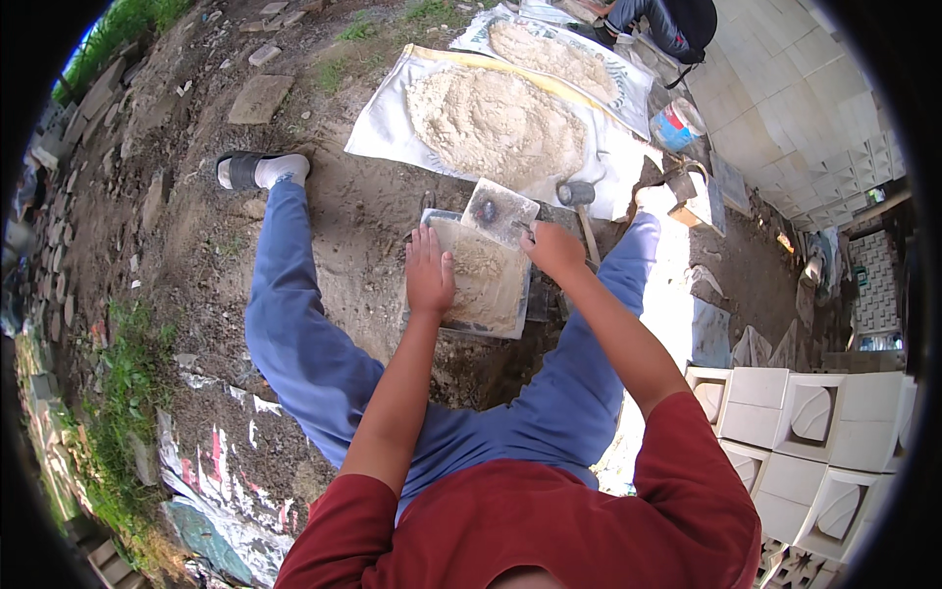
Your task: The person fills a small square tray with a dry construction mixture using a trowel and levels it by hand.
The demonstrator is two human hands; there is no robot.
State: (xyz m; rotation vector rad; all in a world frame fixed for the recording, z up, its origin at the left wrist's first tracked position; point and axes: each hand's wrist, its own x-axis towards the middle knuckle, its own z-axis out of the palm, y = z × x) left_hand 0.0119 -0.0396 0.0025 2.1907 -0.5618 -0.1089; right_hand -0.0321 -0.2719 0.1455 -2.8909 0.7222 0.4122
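Observation:
Between my knees lies a square mould [525,306] with a metal-like rim, filled with pale sandy powder [483,280]. My left hand [430,277] rests flat over its left side, fingers stretched out and together. My right hand [555,247] is closed on the near right corner of a square grey plate [510,224] with a dark round patch in its middle. That plate is tilted over the mould's far edge; whether it touches the powder, I cannot tell. Just beyond my right hand lies a mallet [576,193] with a black head and wooden handle.
Ahead, a white sack [378,133] is spread under a heap of pale sand [491,118], with another sack [633,93] behind. A paint bucket [677,125] stands right of them, near another person's leg [657,25]. Patterned concrete blocks [785,407] are stacked at the lower right.

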